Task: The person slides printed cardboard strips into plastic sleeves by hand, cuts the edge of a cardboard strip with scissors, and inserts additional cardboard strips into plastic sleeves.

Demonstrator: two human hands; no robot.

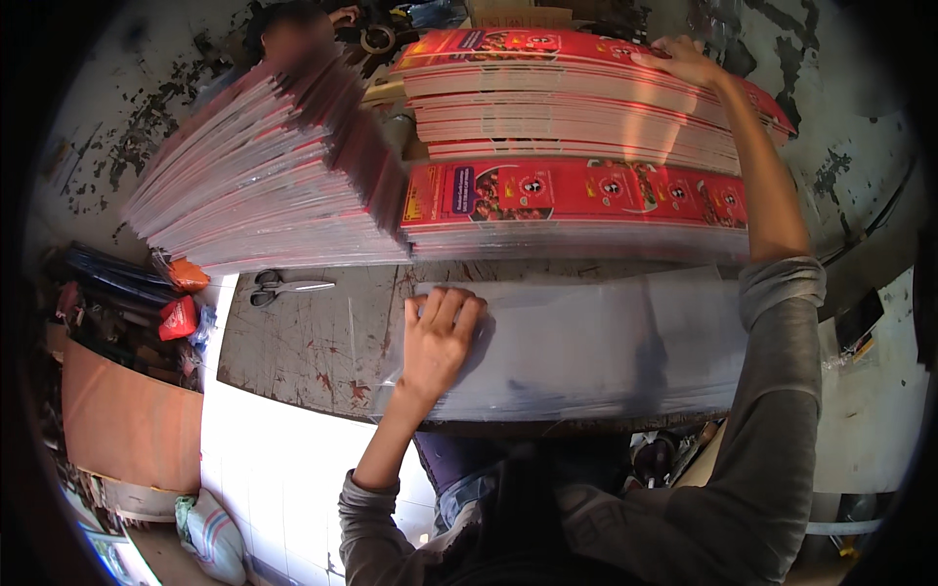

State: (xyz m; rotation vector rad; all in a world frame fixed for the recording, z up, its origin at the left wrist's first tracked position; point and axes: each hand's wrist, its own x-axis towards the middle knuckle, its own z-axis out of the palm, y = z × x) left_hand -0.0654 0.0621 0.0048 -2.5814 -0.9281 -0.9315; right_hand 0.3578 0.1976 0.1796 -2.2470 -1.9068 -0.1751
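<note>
Currently, clear plastic pile (pixel 596 342) along near edge of table (pixel 283 342); left hand (pixel 440 337) on its left end, fingers curled, pinch unclear. Right hand (pixel 692 64) atop red stack (pixel 567 112) beyond, fingers parted, cannot tell grip. Scissors (pixel 283 287) left, before slanting pile (pixel 283 190).

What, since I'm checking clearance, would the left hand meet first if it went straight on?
Beyond the plastic sheets under it, the left hand would likely meet the nearer red-topped stack; depth is unclear.
</note>
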